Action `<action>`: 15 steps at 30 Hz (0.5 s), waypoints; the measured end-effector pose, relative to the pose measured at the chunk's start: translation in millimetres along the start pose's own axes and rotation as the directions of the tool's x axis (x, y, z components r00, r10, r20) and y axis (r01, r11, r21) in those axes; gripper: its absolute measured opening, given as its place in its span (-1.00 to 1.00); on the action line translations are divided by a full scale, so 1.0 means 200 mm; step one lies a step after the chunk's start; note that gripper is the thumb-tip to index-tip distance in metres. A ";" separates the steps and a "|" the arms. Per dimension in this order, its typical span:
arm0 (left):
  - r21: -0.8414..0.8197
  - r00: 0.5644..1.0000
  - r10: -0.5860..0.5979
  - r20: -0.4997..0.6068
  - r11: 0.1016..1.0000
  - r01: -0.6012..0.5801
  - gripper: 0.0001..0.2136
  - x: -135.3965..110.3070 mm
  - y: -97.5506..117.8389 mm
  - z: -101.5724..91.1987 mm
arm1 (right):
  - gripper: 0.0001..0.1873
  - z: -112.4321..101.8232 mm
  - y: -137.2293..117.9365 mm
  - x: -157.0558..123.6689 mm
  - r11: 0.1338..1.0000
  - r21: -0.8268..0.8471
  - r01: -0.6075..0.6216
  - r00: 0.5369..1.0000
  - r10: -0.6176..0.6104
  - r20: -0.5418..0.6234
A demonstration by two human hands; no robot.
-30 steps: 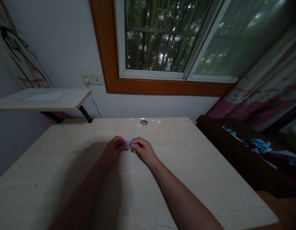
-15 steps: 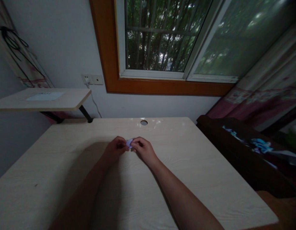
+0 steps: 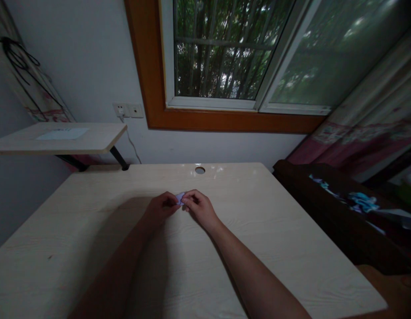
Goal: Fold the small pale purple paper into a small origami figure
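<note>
Left hand (image 3: 161, 207) is pinching the left end of a lilac paper (image 3: 179, 197); right hand (image 3: 199, 205) is pinching the right. Paper is sitting between them over the desk (image 3: 275, 235), near the round hole (image 3: 199, 170).

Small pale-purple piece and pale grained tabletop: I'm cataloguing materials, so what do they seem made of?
Small pale-purple piece: perhaps matte paper; looks thin, without shine, but partly hidden. Pale grained tabletop: wood or laminate, slightly glossy; grain and reflections show.
</note>
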State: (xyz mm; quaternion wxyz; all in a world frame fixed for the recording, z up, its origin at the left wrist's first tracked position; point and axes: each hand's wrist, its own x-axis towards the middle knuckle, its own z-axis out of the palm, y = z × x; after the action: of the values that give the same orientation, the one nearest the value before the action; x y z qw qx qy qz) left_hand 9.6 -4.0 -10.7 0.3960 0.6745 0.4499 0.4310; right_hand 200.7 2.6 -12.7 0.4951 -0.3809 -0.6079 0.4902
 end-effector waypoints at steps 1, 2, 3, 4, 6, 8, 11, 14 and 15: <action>0.005 1.000 0.000 -0.003 1.000 0.000 -0.81 0.00 0.00 0.00 | -0.77 0.00 0.00 0.00 1.000 0.007 0.002 1.000 -0.002 -0.005; 0.012 1.000 0.001 -0.006 1.000 -0.001 -0.81 0.00 0.00 0.00 | -0.78 0.00 0.01 0.00 1.000 0.013 0.004 1.000 -0.004 -0.009; 0.020 1.000 0.005 -0.012 1.000 -0.004 -0.82 0.00 0.00 0.00 | -0.79 0.00 0.01 0.00 1.000 0.020 0.006 1.000 -0.006 -0.013; 0.030 1.000 0.009 -0.016 1.000 -0.008 -0.83 0.00 0.00 0.00 | -0.79 0.00 0.02 0.00 1.000 0.025 0.010 1.000 -0.009 -0.016; 0.052 1.000 0.020 -0.020 0.998 -0.018 -0.84 0.00 0.01 0.00 | -0.80 0.00 0.02 0.01 0.999 0.031 0.013 1.000 -0.013 -0.016; 0.071 0.999 0.025 -0.021 0.997 -0.024 -0.85 0.00 0.03 0.00 | -0.80 0.00 0.02 0.01 0.999 0.039 0.010 1.000 -0.009 -0.019; 0.088 1.000 0.012 -0.029 0.996 -0.010 -0.86 -0.01 0.05 0.00 | -0.78 0.00 0.02 0.00 0.999 0.038 -0.004 1.000 0.005 -0.022; 0.111 0.998 0.039 -0.053 0.993 -0.033 -0.84 0.00 0.04 0.00 | -0.76 0.00 0.01 0.00 1.000 0.017 -0.002 1.000 0.002 -0.029; 0.111 0.997 0.045 -0.058 0.993 -0.039 -0.84 0.00 0.04 0.00 | -0.75 0.00 0.01 0.00 1.000 0.009 0.002 1.000 -0.002 -0.029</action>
State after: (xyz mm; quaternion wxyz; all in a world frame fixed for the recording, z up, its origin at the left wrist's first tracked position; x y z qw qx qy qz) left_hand 11.4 -6.7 -4.3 0.3352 0.6914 0.4704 0.4339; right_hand 199.7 3.7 -14.0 0.5063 -0.3850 -0.5987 0.4869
